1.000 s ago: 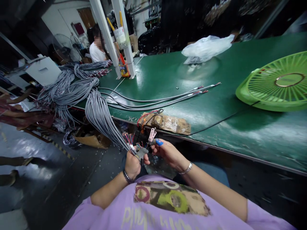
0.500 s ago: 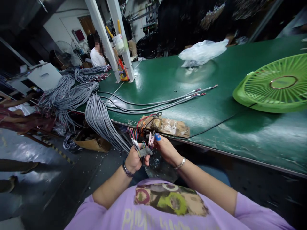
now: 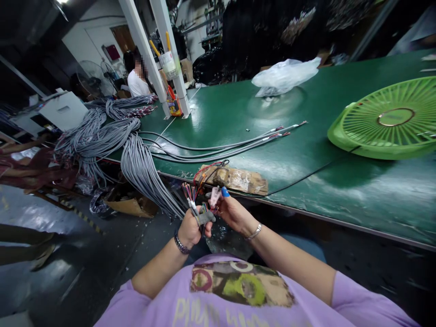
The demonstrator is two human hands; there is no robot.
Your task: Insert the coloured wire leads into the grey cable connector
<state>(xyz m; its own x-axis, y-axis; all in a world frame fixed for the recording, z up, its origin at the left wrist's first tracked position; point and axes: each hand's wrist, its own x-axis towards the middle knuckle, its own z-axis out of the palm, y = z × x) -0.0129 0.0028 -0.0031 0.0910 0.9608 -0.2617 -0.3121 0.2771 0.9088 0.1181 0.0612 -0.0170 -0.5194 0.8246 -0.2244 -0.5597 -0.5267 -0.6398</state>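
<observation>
My left hand (image 3: 189, 230) is closed around the end of a grey cable (image 3: 201, 218), with coloured wire ends (image 3: 189, 191) fanning out above the fist. My right hand (image 3: 233, 212), with a blue cap on one fingertip, pinches a small pink clip-like tool (image 3: 214, 196) right beside those wires. Both hands hover in front of my lap, just below the near edge of the green table (image 3: 306, 154). A thick bundle of grey cables (image 3: 141, 168) hangs from the table's left end down to my left hand.
Several finished grey cables (image 3: 225, 146) lie across the table. A worn wooden block (image 3: 238, 179) sits at the near edge, a green fan grille (image 3: 388, 120) at right, a plastic bag (image 3: 284, 74) at the back. Another person (image 3: 136, 75) sits beyond two white posts (image 3: 155, 54).
Both hands have risen slightly toward the table edge, and the pink tool has come closer to the wire ends. The view has shifted a little.
</observation>
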